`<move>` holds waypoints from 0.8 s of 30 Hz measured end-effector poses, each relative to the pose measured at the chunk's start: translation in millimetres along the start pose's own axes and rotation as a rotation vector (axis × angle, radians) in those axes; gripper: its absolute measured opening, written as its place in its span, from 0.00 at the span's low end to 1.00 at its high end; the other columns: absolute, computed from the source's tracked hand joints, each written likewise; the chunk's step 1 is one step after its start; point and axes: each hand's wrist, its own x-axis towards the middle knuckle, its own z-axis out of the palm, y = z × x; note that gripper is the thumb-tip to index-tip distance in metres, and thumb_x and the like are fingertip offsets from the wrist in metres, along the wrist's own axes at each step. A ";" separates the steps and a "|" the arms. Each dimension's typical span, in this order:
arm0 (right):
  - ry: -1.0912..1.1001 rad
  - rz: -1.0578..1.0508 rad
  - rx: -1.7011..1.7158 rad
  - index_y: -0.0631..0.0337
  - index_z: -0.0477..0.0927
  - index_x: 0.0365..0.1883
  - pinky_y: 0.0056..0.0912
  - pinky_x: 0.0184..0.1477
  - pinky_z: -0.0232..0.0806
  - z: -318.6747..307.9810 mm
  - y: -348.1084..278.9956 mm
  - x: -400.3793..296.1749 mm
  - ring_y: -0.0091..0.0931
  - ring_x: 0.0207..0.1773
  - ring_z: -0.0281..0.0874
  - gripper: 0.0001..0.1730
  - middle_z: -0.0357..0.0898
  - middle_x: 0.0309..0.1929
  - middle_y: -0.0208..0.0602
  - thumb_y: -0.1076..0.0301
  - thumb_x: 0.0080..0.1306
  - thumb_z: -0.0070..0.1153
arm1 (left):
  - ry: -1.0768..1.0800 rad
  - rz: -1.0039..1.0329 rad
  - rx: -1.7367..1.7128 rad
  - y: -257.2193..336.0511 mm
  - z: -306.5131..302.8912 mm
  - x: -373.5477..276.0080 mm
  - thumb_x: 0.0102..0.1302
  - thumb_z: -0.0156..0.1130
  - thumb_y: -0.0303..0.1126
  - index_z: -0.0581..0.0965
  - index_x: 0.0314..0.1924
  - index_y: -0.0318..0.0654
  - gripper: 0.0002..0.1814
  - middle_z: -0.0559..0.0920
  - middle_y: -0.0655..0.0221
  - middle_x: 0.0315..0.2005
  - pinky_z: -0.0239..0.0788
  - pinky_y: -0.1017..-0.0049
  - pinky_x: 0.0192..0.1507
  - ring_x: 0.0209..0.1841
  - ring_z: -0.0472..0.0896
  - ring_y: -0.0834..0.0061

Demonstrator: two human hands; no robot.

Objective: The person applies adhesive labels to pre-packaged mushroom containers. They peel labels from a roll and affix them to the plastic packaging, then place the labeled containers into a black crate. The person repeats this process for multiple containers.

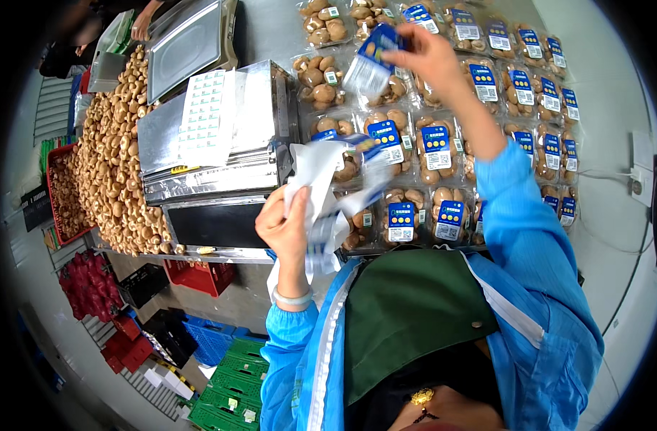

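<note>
Between the fingers of my right hand (428,59) is a blue-and-white printed label (374,56), held above clear-wrapped packs of brown mushrooms (324,81) at the back. My left hand (285,221) grips a blurred strip of label backing paper (315,172) that carries blue labels and hangs over the front packs. The packs stand in rows on the metal table. Many bear a blue-and-white label like the pack in the middle (436,143); some in the back rows show only a small green-and-white sticker.
Left of the packs stands a metal wrapping machine (215,183) with a sheet of small stickers (201,116) on top. Beyond it are a grey tray (185,46), heaped loose mushrooms (118,156) and another person's hand (141,26). Red (199,277) and green crates (231,377) stand below.
</note>
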 end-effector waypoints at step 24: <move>-0.630 -0.172 0.135 0.59 0.77 0.52 0.33 0.48 0.71 60.6 -58.8 -37.4 0.32 0.48 0.79 0.21 0.81 0.45 0.41 0.58 0.64 0.61 | -0.165 0.010 -0.272 33.9 4.7 45.9 0.61 0.57 0.16 0.79 0.41 0.30 0.09 0.82 0.68 0.34 0.69 0.82 0.38 0.34 0.78 0.82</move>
